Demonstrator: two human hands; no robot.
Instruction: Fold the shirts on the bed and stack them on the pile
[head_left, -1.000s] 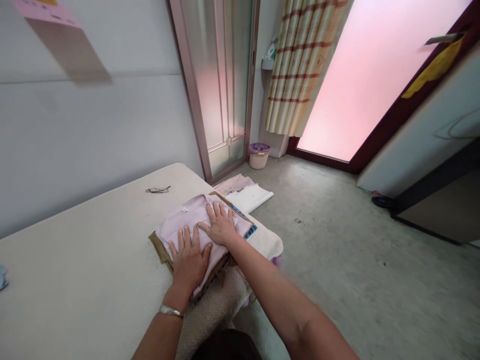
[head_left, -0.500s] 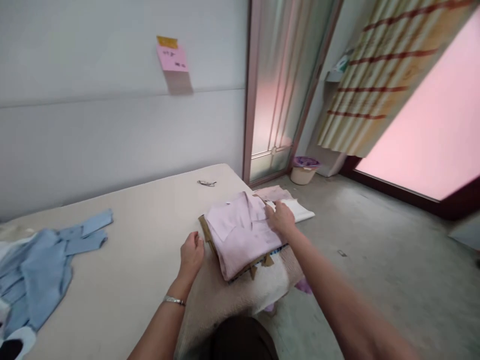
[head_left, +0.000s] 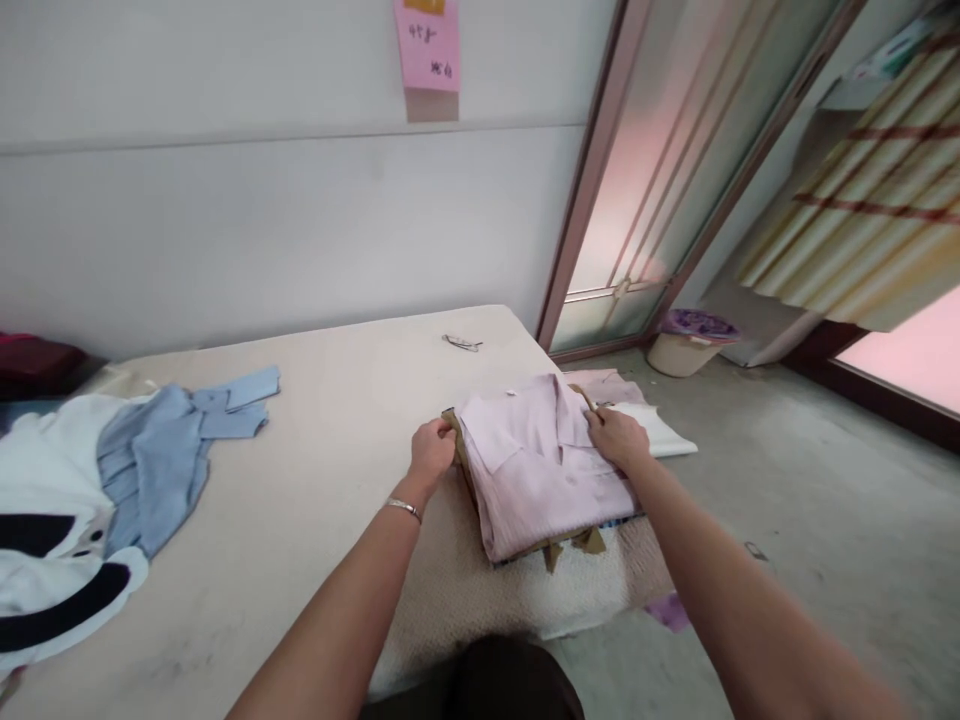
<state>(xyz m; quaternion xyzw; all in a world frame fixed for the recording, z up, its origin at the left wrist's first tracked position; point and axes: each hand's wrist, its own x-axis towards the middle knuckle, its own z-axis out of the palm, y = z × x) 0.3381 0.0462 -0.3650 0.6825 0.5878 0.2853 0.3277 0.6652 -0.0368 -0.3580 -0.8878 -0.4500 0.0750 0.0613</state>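
Both hands are on a folded pink shirt [head_left: 544, 465] that tops a small stack at the near right corner of the table [head_left: 315, 450]. The left hand [head_left: 433, 452] has its fingers curled shut around the stack's left edge, pinching the pink fabric and what looks like the tan garment [head_left: 570, 545] directly beneath it. A silver bracelet [head_left: 403, 507] sits on that wrist, just behind the grip. The right hand [head_left: 619, 438] is closed on the shirt's far right corner, fingers bent over the fabric near the collar, so the shirt lies flat between the 2 grips.

Under the shirt, tan corners poke out at the near edge, with a sliver of blue cloth beside them. The whole stack rests on a cream knitted piece [head_left: 517, 600] that spreads toward the person from below the hands and hangs over the table edge.

Just beyond the right hand, touching the stack's far side, lies a white folded cloth [head_left: 660, 435]. Farther out past both hands, a small metal item [head_left: 461, 343] sits alone on the tabletop; I cannot tell what it is. Well to the left of the left hand, a light blue shirt [head_left: 176, 450] lies spread out, partly overlapping a white garment [head_left: 52, 540] with black bands. On the floor beyond the right hand stands a small bin [head_left: 686, 345] by the glass door.
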